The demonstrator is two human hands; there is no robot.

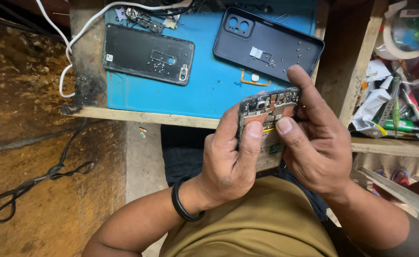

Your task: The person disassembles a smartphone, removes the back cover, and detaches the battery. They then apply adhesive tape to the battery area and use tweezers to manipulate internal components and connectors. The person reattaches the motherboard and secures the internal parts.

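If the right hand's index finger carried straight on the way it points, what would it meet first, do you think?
The right hand holds the opened phone, its index finger pointing up-left across the phone's top edge. Straight on, it would probably first meet the black phone case on the blue mat, though depth is hard to judge.

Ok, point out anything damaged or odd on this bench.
The bench's left front corner is blackened and crumbled, as if charred. Tiny loose screws lie scattered in the upturned black phone case. The phone held in the left hand and right hand has its back off, circuit board exposed.
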